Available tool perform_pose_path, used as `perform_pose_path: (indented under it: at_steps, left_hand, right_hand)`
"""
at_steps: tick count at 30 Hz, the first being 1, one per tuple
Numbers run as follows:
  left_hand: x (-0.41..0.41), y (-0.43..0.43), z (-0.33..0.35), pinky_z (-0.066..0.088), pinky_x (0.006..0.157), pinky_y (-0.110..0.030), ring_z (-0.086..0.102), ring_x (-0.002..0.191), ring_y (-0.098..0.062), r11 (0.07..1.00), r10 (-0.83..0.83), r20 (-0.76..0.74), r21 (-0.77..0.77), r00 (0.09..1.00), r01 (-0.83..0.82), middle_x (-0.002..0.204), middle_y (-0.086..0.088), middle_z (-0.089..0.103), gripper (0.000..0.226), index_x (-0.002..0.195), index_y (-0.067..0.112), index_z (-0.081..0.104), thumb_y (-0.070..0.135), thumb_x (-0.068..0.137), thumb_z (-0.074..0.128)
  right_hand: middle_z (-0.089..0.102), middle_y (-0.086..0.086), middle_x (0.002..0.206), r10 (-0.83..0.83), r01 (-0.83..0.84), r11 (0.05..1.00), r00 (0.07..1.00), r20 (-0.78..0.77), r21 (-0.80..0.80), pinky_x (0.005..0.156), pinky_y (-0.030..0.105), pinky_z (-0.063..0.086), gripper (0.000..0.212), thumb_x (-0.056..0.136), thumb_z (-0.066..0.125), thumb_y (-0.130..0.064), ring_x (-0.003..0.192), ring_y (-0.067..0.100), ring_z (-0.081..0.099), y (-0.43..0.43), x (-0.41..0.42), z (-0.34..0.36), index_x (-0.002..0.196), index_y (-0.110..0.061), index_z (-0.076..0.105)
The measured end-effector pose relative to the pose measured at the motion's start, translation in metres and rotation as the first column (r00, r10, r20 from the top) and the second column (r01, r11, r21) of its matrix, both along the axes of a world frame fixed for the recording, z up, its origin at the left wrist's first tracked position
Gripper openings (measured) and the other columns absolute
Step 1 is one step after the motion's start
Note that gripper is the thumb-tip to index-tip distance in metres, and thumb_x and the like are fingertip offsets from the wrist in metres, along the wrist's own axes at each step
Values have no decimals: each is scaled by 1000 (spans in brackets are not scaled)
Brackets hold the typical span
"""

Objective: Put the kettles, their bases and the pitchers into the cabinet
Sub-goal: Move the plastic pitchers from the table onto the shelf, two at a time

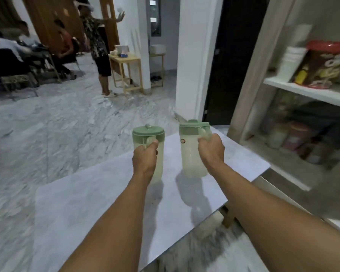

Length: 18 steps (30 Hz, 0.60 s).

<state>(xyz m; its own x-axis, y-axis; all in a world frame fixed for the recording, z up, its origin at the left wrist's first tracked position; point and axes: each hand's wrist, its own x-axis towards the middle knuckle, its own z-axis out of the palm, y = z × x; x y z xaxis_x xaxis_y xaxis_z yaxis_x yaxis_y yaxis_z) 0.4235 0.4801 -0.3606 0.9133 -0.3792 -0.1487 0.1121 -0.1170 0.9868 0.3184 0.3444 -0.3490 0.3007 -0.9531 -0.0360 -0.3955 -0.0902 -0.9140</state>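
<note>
My left hand (pixel 144 157) clamped on left pitcher (pixel 148 146) handle; my right hand (pixel 211 149) clamped on right pitcher (pixel 193 152) handle. Both over table (pixel 98 193), contact unclear. Step: carrying pitchers. Next: swing right to cabinet (pixel 306 91), find free shelf space.

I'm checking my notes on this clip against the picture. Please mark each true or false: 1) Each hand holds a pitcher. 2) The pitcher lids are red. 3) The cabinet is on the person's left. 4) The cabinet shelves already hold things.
1) True: the left hand grips the left pitcher and the right hand grips the right pitcher, both by the handle.
2) False: both lids are green.
3) False: the cabinet is on the right.
4) True: cups and packages sit on them.
</note>
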Motion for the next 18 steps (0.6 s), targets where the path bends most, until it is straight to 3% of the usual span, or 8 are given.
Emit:
perform_pose_path:
  at_steps: [5,7,10,15,18]
  left_hand:
    - [-92,-31,64,42,67,-30,55,68,-19,974,-181,66,-122,981,188,74,0,61,29,77,16,60,42,90,62]
    - [-135,-50,85,42,67,-31,53,65,-20,948,-258,105,-161,960,273,70,0,60,29,74,17,60,40,91,60]
    - [-203,-85,113,43,68,-31,54,66,-19,895,-374,131,-209,918,395,72,-1,61,30,81,14,65,41,93,56]
    - [-329,-149,145,41,60,-26,52,64,-16,748,-573,203,-267,794,608,69,1,59,28,80,17,65,37,96,54]
    - [-404,-188,163,45,67,-31,56,68,-21,668,-647,245,-272,722,692,71,0,62,34,72,17,65,44,90,56]
  right_hand:
    - [66,13,105,-289,296,955,942,168,-19,71,32,41,23,89,53,-22,87,31,57,-5,-128,67,104,-5,60]
    - [67,12,103,-402,417,909,881,250,-8,76,33,45,41,89,53,-41,90,30,59,-7,-179,92,104,-5,65]
    - [70,14,105,-518,547,837,787,335,9,88,43,51,72,83,37,-66,98,34,64,-14,-257,124,105,-5,70]
    - [73,17,103,-638,709,706,642,426,-11,88,50,54,66,79,39,-62,95,36,67,-34,-383,159,100,-8,70]
    - [72,12,98,-679,778,628,557,478,-15,84,44,54,68,76,48,-69,91,33,66,-49,-454,174,97,-8,69]
